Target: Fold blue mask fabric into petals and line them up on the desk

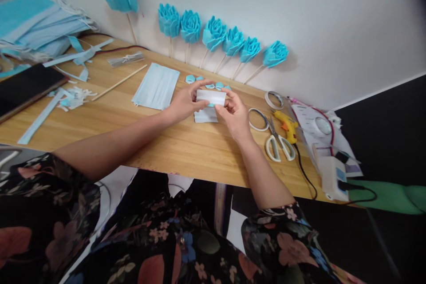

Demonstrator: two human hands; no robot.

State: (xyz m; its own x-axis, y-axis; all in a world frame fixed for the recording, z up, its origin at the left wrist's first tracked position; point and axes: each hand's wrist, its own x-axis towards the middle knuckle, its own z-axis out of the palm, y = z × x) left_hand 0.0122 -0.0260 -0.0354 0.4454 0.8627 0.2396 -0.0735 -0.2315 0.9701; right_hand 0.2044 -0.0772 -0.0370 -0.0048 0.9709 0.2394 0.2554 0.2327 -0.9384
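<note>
Between my two hands is a small folded strip of face-mask fabric (211, 97), pale with a bit of blue at its lower edge. My left hand (188, 103) pinches its left end between thumb and fingers. The right end is gripped by my right hand (236, 113), thumb in front and fingers behind. Just below the strip, another pale piece of mask fabric (205, 116) lies on the table, partly covered by the held one. Behind my hands sits a short row of small folded blue pieces (190, 79), some hidden by my fingers.
Blue fabric flowers (214, 34) on sticks lean against the wall. A flat mask sheet (156, 86), a wooden stick (120, 82), scraps (71, 97), a phone (29, 88) and stacked masks (40, 22) lie left. Right are tape rolls (258, 128), scissors (273, 142), a yellow glue gun (286, 127) and a power strip (329, 182).
</note>
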